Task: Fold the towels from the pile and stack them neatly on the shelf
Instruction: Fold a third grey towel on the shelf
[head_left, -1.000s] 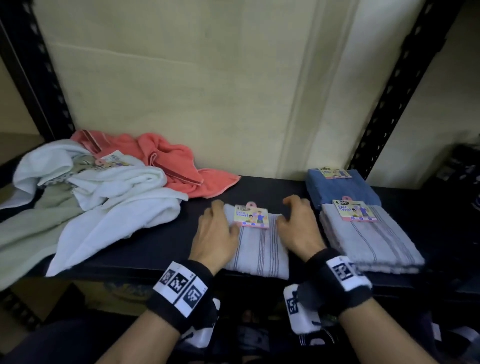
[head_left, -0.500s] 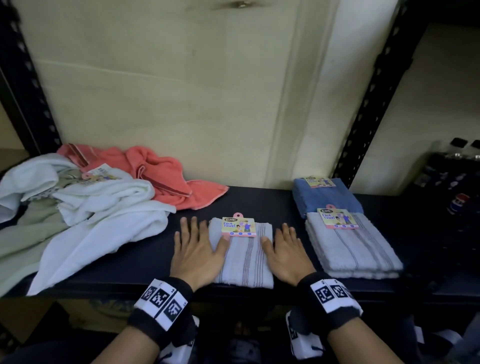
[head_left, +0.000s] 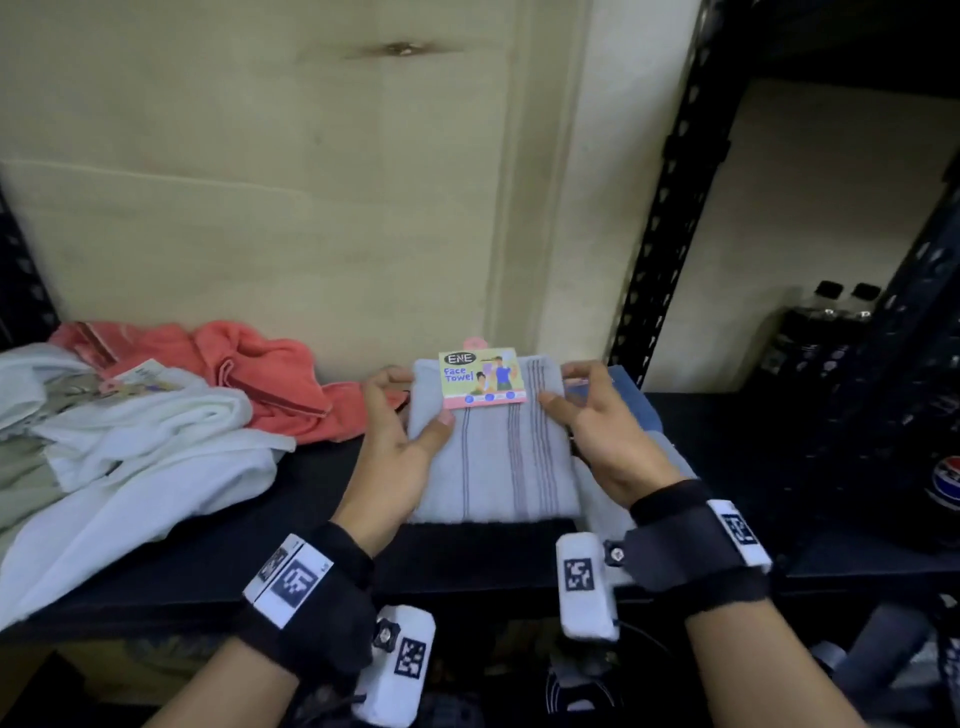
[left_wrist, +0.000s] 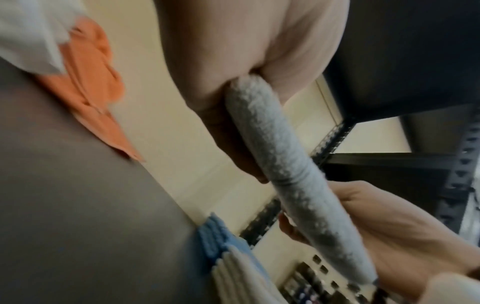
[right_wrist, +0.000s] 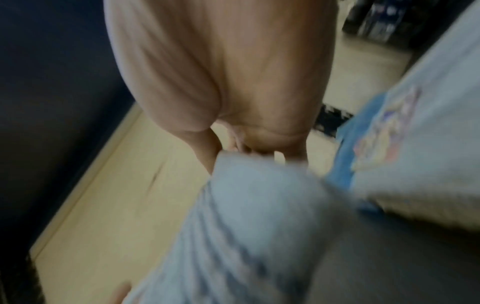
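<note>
White and pale green towels (head_left: 130, 441) lie in a loose heap at the left end of the shelf (head_left: 322, 499), with a crumpled coral towel (head_left: 270, 374) behind them against the wall; these look like the ones not yet folded. Right of the heap, the left hand (head_left: 395, 447) grips the left edge of a folded grey striped towel (head_left: 498, 457), thumb on top and fingers (left_wrist: 233, 148) curled underneath. The towel is held clear of the shelf, fairly level, its card label (head_left: 482, 378) at the far end. The right hand (head_left: 608, 441) grips the opposite edge the same way, thumb over and fingers under. Just beyond and below it sits the stack: a grey folded towel (left_wrist: 241, 273) in front and a blue folded towel (left_wrist: 210, 236) behind.

The step in hand seems to be carrying this towel over onto the stack. To do it well, keep both grips even so the folds do not sag or open in the middle, and hold it flat. Line the near edge and the sides up with the grey towel below before lowering. Set it down squarely, label end away, then slide the fingers out sideways without dragging the layers askew. Press lightly to settle it.
</note>
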